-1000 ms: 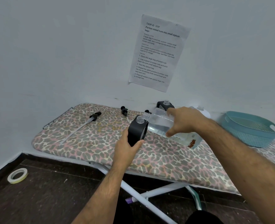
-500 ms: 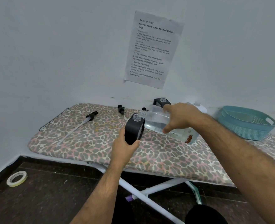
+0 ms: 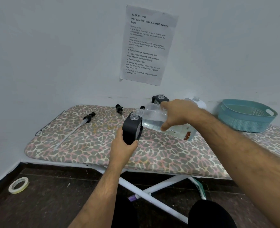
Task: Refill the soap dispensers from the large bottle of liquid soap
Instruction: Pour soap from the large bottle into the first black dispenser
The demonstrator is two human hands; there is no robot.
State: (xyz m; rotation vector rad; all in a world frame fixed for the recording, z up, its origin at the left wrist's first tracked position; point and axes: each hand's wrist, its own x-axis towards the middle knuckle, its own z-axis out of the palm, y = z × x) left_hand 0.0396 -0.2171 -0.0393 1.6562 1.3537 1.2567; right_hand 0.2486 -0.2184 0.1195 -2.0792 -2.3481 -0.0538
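Two hands are busy over the ironing board [image 3: 80,150], which serves as my worktop: my left hand [image 3: 123,148] grips the black dispenser [image 3: 131,127] low around its base, and my right hand [image 3: 177,116] clasps the large clear bottle [image 3: 152,119] across its upper body, thumb underneath and fingers over the top. The bottle lies tipped almost flat, its threaded neck pointing toward nine o'clock and sitting just beside the dispenser's open mouth, slightly above it; I cannot tell whether soap is running yet. I judge the bottle heavy toward its rear, where the liquid pools, with thin walls that would buckle and squirt under a hard squeeze, so a broad hold near the shoulder suits it. The dispenser looks stiff and light, likely slick if soap dribbles down it, so a low wraparound hold keeps the mouth free. My left forearm rises from six o'clock with the wrist straight; my right reaches in from four o'clock, wrist rolled inward. A second dispenser [image 3: 159,99] stands uncapped at twelve o'clock behind the bottle, and a loose pump [image 3: 86,120] lies at ten o'clock.
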